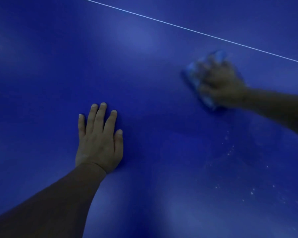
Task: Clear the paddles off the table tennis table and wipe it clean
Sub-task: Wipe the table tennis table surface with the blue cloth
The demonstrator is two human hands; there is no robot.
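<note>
The blue table tennis table (144,69) fills the whole view. My left hand (100,140) lies flat on it near the middle, fingers straight and palm down. At the right, my right hand (222,85) is blurred and grips a bunched blue cloth (194,78) that is pressed against the table top. The cloth shows at the left side of the hand and under it. No paddle is in sight.
A thin white line (196,31) runs slantwise across the table's upper right. Small white specks (230,152) are scattered on the surface at the lower right, below my right forearm.
</note>
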